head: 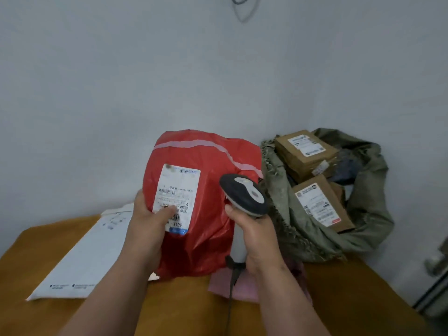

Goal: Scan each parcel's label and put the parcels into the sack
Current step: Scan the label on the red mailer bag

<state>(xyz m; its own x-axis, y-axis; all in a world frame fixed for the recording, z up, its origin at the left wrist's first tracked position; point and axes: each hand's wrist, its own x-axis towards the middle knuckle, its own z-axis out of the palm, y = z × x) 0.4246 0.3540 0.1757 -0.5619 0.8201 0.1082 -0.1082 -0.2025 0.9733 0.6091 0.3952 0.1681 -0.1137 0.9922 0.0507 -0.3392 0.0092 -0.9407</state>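
In the middle of the frame the left hand (148, 224) holds a red plastic mailer bag (206, 214) upright above the brown counter (43, 243), its grip closed on the bag's left edge with the thumb pressed on the white shipping label (175, 197). Just right of the bag, the right hand (257, 238) has its grip wrapped around the white handle of a dark-headed barcode scanner (243, 194). At centre right a grey-green woven sack (368, 209) sits open on the counter, with two brown cardboard boxes (323, 207) inside. A flat white mailer (87, 260) lies at lower left.
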